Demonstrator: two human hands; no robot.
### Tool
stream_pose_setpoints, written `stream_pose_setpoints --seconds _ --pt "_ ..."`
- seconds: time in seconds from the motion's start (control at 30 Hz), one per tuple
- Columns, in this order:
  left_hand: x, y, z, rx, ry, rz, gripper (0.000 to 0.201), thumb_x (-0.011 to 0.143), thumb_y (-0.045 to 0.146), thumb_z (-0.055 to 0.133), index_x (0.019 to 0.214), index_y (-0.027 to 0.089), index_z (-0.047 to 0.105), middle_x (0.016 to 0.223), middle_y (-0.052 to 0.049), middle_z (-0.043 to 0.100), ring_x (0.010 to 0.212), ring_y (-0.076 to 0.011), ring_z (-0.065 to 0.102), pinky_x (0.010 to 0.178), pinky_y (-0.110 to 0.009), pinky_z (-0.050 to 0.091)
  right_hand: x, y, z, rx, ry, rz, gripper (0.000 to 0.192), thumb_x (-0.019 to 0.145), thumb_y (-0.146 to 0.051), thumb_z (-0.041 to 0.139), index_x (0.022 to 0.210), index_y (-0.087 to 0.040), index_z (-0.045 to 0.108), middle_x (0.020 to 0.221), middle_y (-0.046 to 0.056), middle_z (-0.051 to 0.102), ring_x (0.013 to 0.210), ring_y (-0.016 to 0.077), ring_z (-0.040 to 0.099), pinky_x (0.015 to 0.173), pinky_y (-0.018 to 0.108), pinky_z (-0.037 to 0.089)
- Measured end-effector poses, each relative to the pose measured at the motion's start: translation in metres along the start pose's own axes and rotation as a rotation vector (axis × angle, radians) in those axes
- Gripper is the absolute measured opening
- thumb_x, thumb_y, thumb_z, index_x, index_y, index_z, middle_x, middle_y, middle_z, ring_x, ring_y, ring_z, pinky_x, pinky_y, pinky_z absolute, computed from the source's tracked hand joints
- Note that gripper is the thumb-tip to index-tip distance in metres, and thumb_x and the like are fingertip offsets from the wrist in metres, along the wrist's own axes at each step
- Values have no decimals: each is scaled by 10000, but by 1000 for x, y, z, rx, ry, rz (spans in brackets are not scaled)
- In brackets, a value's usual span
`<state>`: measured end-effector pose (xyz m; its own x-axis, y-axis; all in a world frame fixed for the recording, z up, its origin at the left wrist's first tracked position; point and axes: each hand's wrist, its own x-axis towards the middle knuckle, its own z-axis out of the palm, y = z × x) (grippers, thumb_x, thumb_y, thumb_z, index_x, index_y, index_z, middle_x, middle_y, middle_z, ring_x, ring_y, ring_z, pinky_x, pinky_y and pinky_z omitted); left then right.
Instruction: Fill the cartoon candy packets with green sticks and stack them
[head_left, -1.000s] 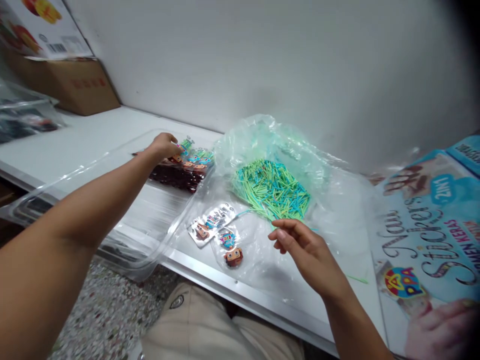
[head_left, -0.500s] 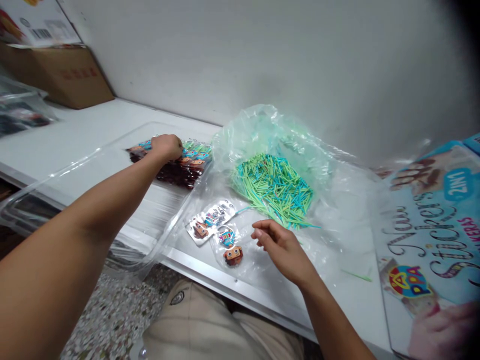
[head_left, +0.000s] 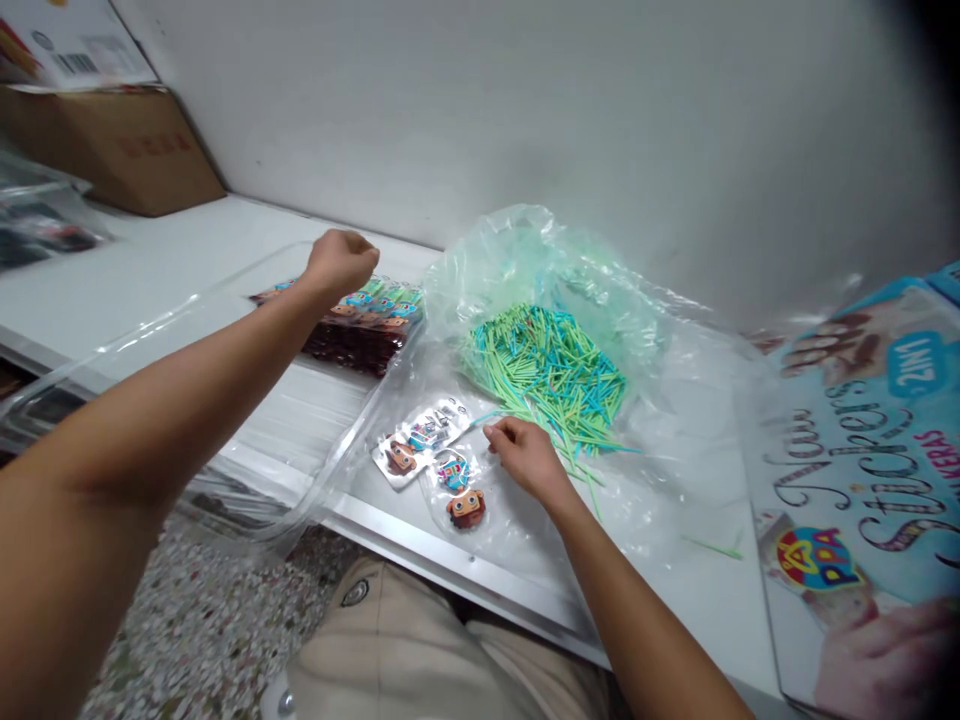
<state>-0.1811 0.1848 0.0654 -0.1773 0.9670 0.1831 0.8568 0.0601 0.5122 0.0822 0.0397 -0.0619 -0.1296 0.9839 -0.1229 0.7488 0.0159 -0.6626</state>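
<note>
1. Take the heap of green and blue sticks (head_left: 547,372) as your landmark; it lies on a spread clear plastic bag (head_left: 645,330) on the white table (head_left: 187,250).
2. Your right hand (head_left: 525,457) rests just on the near-left edge of that heap. Its fingers are curled in and pinched close together at the tip of a light blue stick (head_left: 487,418) that juts out from the heap; whether they actually grip it, you cannot tell.
3. Just left of your right hand, on the near-left side of the heap, lie two small clear packets: one long packet (head_left: 420,440) with a brown figure at its end, and a round packet (head_left: 461,490) holding a brown-faced figure.
4. Your left hand (head_left: 339,262) is well to the left of the heap, closed into a loose fist just above a row of packed figure packets (head_left: 367,320). Whether anything sits inside the fist, you cannot tell.
5. That row lies inside a clear plastic tray (head_left: 150,330), which starts just left of the heap and overhangs the table's near edge.
6. To the right of the heap a blue printed sticker box (head_left: 862,450) lies flat.
7. Far left of the heap, against the wall, stands a brown cardboard box (head_left: 112,150).
</note>
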Motion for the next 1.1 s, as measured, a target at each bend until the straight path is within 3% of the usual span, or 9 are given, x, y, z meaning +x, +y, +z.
stream_pose_setpoints --seconds 0.1,0.23,0.37,0.47,0.57,0.73,0.87,1.0,1.1 --pt "-38 31 -26 -249 -2 131 429 871 402 490 1111 71 619 1036 -98 678 898 -170 560 821 -319 425 22 -3 6 -87 28 44 407 865 -507 469 897 -143 649 859 131 710 819 260 648 671 312 420" --pt "-124 62 -61 -429 -59 301 340 835 400 553 1005 134 681 941 -23 681 957 -215 609 860 -353 430 31 -14 13 -185 35 65 511 845 -600 460 972 -141 643 919 175 702 890 307 641 698 343 412" --pt "-208 65 -75 -447 -95 338 205 774 423 628 815 264 749 811 13 715 821 -227 650 746 -333 486 29 -25 17 -327 -64 78 617 822 -690 411 898 -137 675 919 204 700 888 318 643 695 351 420" --pt "-246 55 -67 -528 -139 363 145 809 323 608 823 290 748 853 11 729 829 -216 656 732 -302 496 24 -29 18 -369 -96 82 623 807 -696 427 898 -137 687 965 210 696 906 312 641 702 344 423" --pt "-261 41 -46 -589 -277 372 173 837 245 581 901 275 739 887 -9 729 790 -182 653 709 -263 492 13 -25 21 -390 -91 83 584 799 -680 456 927 -155 677 958 174 699 899 293 638 714 338 421" --pt "-260 16 6 -678 -418 164 218 874 320 545 879 204 729 800 -22 701 749 -155 624 706 -242 465 -2 -10 30 -208 -45 50 289 744 -468 640 806 -186 648 829 90 681 824 256 614 694 321 396" --pt "-255 3 43 -807 -354 4 270 852 397 564 897 170 703 858 -47 693 786 -163 617 752 -273 467 -7 -2 19 -48 -76 0 174 804 -345 589 724 -191 603 721 11 637 703 164 577 643 258 393" --pt "-249 7 59 -910 -153 -171 522 731 392 709 1194 193 574 1177 -95 632 1035 -214 591 895 -334 450 -29 3 -3 345 -173 -157 208 829 -387 573 771 -187 564 726 -19 592 650 113 513 609 223 391" --pt "-245 18 64 -1036 -327 -165 644 665 372 764 1242 175 558 1207 -120 628 1072 -244 588 910 -362 452 -53 2 -12 704 -275 -214 228 802 -394 623 757 -180 557 691 -24 565 609 102 471 582 231 367"
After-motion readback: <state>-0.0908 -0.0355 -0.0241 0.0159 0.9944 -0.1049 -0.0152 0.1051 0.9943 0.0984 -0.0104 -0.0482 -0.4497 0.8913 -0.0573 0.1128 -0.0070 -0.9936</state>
